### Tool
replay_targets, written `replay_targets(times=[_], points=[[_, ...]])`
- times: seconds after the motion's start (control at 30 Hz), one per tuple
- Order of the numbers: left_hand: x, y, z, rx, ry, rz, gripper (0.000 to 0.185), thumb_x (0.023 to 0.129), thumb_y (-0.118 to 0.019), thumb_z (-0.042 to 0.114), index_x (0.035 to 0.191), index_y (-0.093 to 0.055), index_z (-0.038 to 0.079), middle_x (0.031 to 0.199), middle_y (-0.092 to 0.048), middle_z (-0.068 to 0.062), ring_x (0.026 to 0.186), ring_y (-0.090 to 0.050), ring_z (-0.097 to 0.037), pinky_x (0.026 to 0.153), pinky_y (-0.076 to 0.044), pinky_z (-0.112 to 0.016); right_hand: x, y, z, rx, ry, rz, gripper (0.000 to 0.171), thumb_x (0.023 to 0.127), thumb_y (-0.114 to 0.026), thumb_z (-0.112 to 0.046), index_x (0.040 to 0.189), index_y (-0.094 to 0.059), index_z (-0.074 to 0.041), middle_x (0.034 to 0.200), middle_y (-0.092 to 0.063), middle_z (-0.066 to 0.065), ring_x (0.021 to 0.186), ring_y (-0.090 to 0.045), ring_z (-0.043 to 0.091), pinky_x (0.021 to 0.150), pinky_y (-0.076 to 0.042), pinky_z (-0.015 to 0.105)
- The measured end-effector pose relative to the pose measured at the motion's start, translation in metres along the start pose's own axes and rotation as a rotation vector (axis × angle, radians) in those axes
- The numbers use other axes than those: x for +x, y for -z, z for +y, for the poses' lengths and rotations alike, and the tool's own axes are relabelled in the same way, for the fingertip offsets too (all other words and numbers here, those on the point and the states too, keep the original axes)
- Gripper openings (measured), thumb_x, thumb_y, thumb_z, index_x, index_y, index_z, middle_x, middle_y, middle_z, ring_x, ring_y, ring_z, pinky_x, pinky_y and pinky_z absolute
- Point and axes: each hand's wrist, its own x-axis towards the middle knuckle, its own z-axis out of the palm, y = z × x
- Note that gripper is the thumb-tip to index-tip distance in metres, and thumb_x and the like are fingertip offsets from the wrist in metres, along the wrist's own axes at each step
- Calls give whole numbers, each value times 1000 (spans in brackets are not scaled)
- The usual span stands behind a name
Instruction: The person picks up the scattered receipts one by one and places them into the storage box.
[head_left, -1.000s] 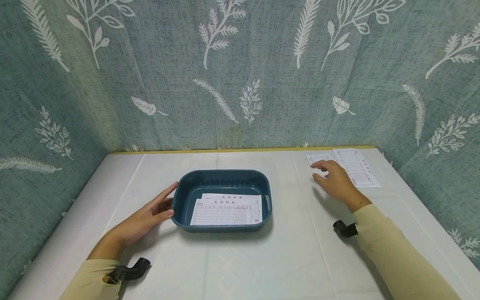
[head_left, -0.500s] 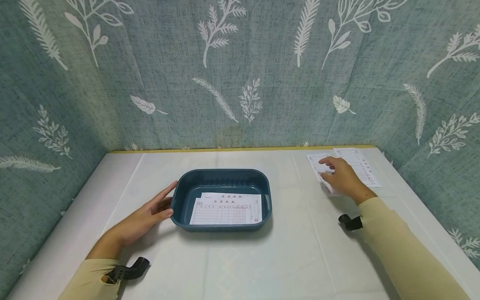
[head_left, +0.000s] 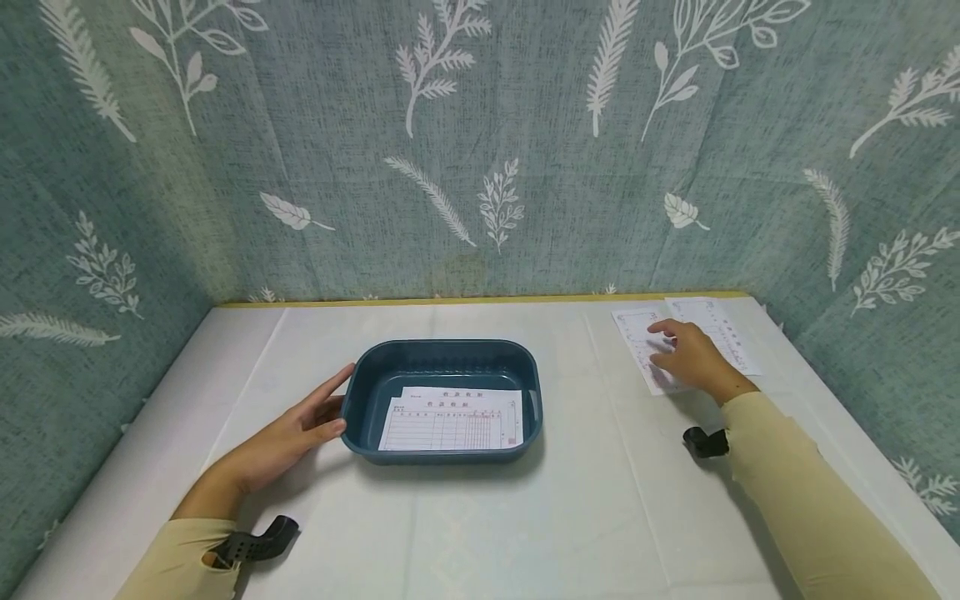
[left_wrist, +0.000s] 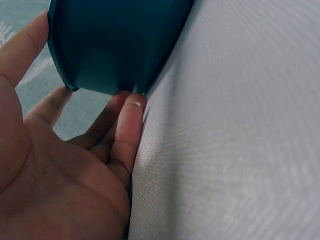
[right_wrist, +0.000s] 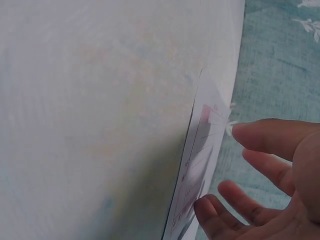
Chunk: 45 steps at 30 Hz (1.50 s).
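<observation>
from the head view, two slips [head_left: 453,417] already lay in the blue tray [head_left: 360,392], my left hand [head_left: 288,433] flat against its 9 o'clock wall; my right hand [head_left: 693,358] rested on a loose slip [head_left: 641,333] at 2 o'clock, another slip [head_left: 716,325] beside it. left wrist view: fingers [left_wrist: 127,130] straight, touching the tray. right wrist view: fingers [right_wrist: 270,137] spread, slightly bent over the slip, not yet pinching it.

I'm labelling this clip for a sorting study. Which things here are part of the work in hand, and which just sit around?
In the work:
- right hand on loose paper forms at the far right
- left hand against the teal tray
- forms in the tray

Just there:
- white table cover
- leaf-print cloth backdrop
</observation>
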Motion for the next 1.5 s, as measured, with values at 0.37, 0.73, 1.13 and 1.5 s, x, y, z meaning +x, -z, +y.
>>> replay_targets(times=[0.37,0.73,1.13,1.5], points=[[1,0,-3,-6,-7,2,74,104,-53,24,161,-8,39,159,-26,-29,147,-24,-49,113,-20,-68,4,0,0,-31,-49,-38,55,90,-67,-7,139,-47,7,142,-43,40,131,-41,55,108,-35,64],[-2,0,0,0,-13,-3,73,104,-53,23,161,-8,38,158,-27,-30,146,-25,-49,113,-21,-68,8,-6,1,-33,-73,-46,60,88,-69,-3,142,-44,8,145,-39,38,138,-31,54,113,-27,66],[-1,0,-2,-8,-5,-3,74,104,-53,24,161,-8,39,160,-24,-30,147,-22,-51,113,-18,-72,8,-5,0,-59,-79,-36,61,87,-71,-5,141,-44,10,145,-39,39,138,-30,56,113,-26,66],[0,-1,0,-6,8,9,74,104,-54,25,160,-9,40,160,-24,-29,148,-22,-50,113,-18,-71,10,-4,-1,-62,-112,-37,72,86,-73,-4,147,-37,8,147,-37,38,139,-30,55,113,-27,66]])
